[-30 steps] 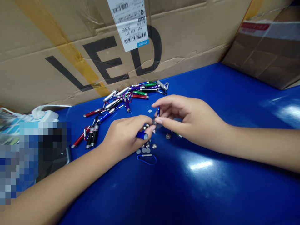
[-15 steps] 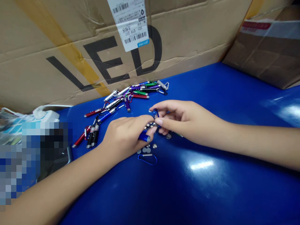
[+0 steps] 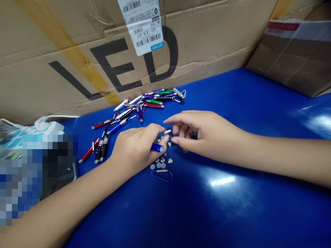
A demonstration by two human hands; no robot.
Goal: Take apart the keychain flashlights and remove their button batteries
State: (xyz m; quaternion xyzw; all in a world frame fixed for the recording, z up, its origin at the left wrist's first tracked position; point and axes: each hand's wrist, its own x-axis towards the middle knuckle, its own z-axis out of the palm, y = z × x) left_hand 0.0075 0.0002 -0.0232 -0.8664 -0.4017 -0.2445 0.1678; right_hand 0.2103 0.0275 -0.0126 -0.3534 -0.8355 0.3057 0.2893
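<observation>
One camera sits on the person's head. It looks ahead and down over the blue table (image 3: 232, 213), with the left hand (image 3: 136, 144) and right hand (image 3: 207, 129) near and a big box (image 3: 212, 38) far back.

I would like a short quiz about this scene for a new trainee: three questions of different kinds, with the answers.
1. Which colour is the tube in the left hand? A) red B) blue C) green
2. True or false: the loose blue carabiner lies nearer the camera than the grey discs.
3. Complete: the big black letters on the cardboard box spell ____.

Key: 1. B; 2. True; 3. LED.
</observation>
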